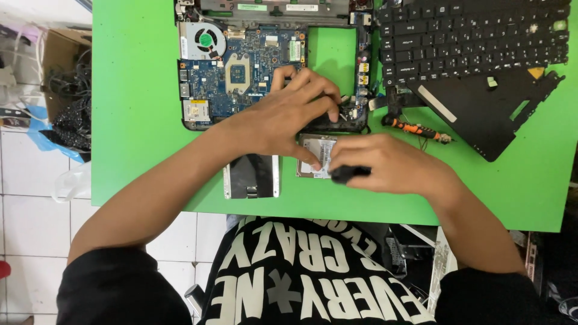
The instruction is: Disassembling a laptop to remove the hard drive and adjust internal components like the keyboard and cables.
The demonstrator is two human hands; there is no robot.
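Observation:
An opened laptop base with a blue motherboard (241,72) and a fan (203,41) lies on the green table (138,120). My left hand (283,114) rests on the base's lower right corner, and its thumb reaches down onto a silver hard drive (318,150). My right hand (391,164) is beside the drive and grips a black tool handle (349,173) that points at it. Most of the drive is hidden under both hands.
A metal drive bracket (251,176) lies near the table's front edge. A black keyboard and palm rest (475,54) sit at the right, with an orange-handled screwdriver (415,128) below them. A cardboard box of cables (66,90) stands left of the table.

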